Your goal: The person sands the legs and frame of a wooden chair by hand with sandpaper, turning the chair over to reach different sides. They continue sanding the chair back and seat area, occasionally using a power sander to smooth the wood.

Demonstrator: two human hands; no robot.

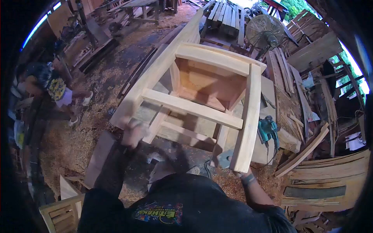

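A pale wooden furniture frame (194, 108), with curved legs, cross rails and a box-like inside, lies tilted in front of me. My left hand (134, 134) is at the near end of its left leg, blurred by motion. Whether its fingers close on the wood cannot be made out. At the near end of the right leg is my right hand (244, 175), mostly hidden behind the wood, with its fingers out of sight. To the right of that leg sits a teal power tool (267, 130) on a board.
A person (58, 87) is at the left. Behind the frame stands a round fan (265, 32) beside stacked planks (227, 15). Curved boards (330, 171) lie at the right, and another slatted wooden piece (62, 213) is at lower left. Wood shavings (97, 128) cover the floor.
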